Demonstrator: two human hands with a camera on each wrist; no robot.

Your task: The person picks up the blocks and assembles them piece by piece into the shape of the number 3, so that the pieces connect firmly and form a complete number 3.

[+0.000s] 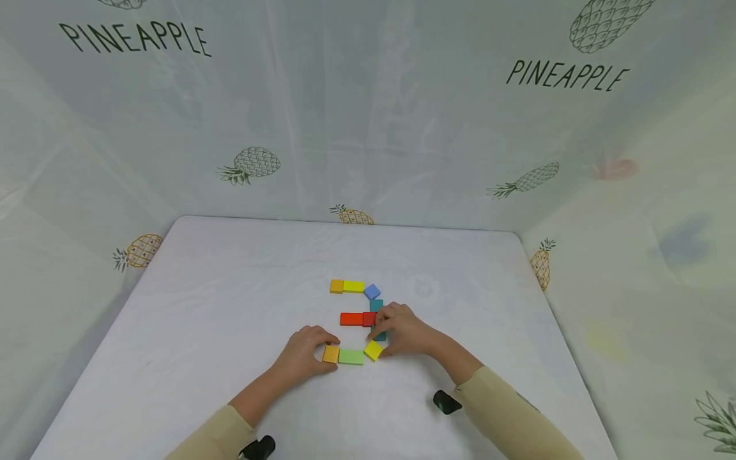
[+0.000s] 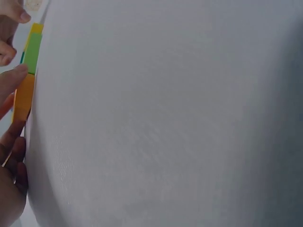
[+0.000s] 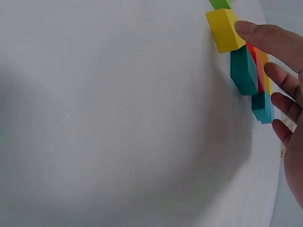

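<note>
My left hand (image 1: pixel 303 354) pinches an orange block (image 1: pixel 330 354) at the left end of the nearest row, thumb on the near side and fingers on the far side. Beside that block lies a light green block (image 1: pixel 351 357). A yellow block (image 1: pixel 373 350), set at an angle, follows to the right. My right hand (image 1: pixel 404 329) has thumb and forefinger at opposite sides of it, and the right wrist view shows the thumb right at its edge. The right hand partly hides a teal block (image 3: pixel 244 71) and overlaps a darker red block (image 1: pixel 368 319).
Farther up are a red block (image 1: pixel 351 319), another teal block (image 1: pixel 376 305), a tilted blue block (image 1: pixel 372 291), a long yellow block (image 1: pixel 353 287) and an orange block (image 1: pixel 336 286). They lie on a white-covered table (image 1: pixel 230 287) against a pineapple-print sheet (image 1: pixel 368 128).
</note>
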